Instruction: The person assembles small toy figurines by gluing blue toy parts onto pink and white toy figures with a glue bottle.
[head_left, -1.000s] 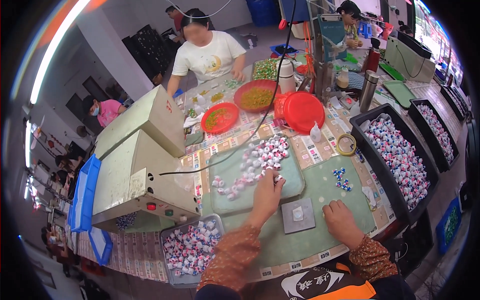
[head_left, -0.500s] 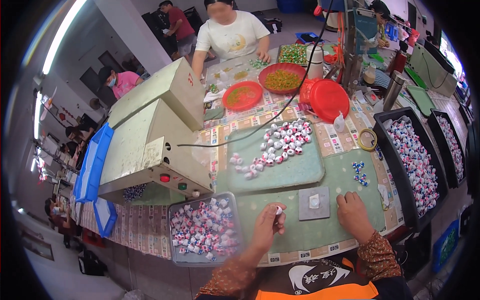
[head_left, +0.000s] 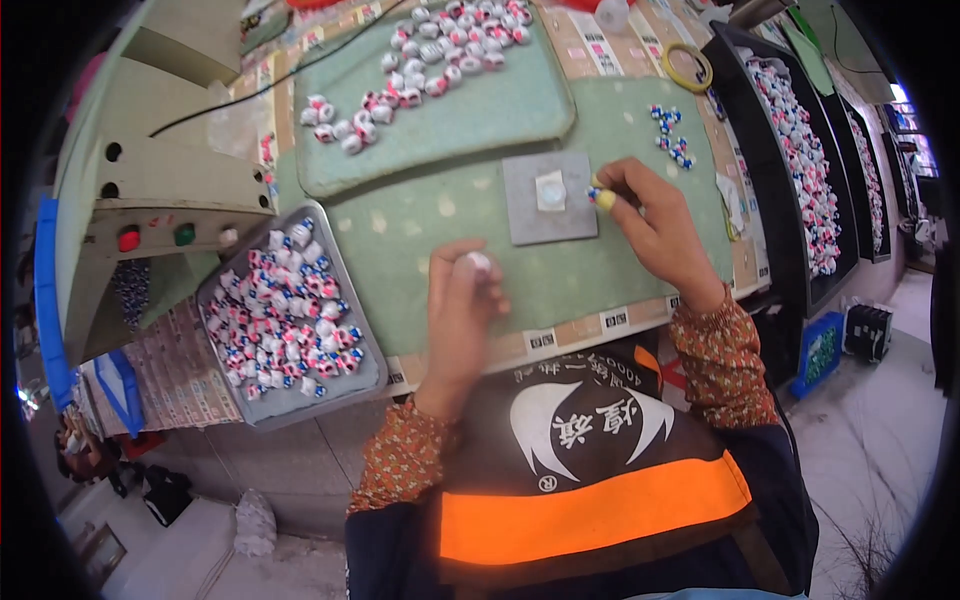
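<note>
My left hand [head_left: 462, 305], slightly blurred, is closed on a small white round piece [head_left: 479, 262] above the green mat [head_left: 395, 265]. The thumb and finger of my right hand [head_left: 655, 225] pinch a small blue-and-white piece [head_left: 594, 192]; yellow shows at these fingertips. That piece is beside the right edge of a flat grey square block [head_left: 520, 222]. On the block lies a small whitish square with a round mark [head_left: 551, 192]. Several more blue-and-white pieces [head_left: 672, 137] lie on the mat beyond my right hand.
A grey tray [head_left: 375, 372] of white, pink and blue pieces stands at left, beside a beige machine [head_left: 180, 195] with coloured buttons. A pale green tray [head_left: 480, 122] holds white-and-pink pieces. Black bins [head_left: 822, 292] of similar pieces stand right, near a yellow tape roll [head_left: 687, 68].
The view has tipped downward. My right hand has moved from resting on the mat to the block's right edge, and a blue-and-white piece now shows in it. My left hand still holds the white piece.
</note>
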